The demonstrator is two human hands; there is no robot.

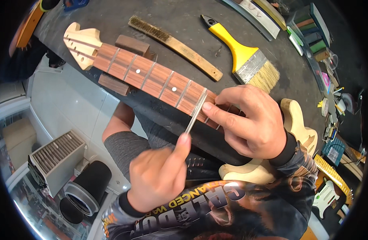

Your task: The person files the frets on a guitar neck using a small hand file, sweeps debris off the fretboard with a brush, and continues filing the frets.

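An unfinished electric guitar lies across the dark table. Its pale headstock (83,47) points up left, and its striped brown fretboard (156,80) has metal frets and white dot inlays. My left hand (158,174), blurred at the knuckles, is closed around the lower end of a slim metal file (192,121), its handle hidden in the fist. The file lies along a fret, across the board. My right hand (252,122) rests over the neck with fingers bent, a fingertip against the file's upper part. Beyond that hand shows the pale guitar body (298,120).
Dark wooden blocks (132,45) sit beside the neck near the headstock. Behind it lie a wooden-handled wire brush (184,50) and a yellow-handled paintbrush (242,52). Small tools crowd the right edge. A black bin (90,186) stands on the floor at lower left.
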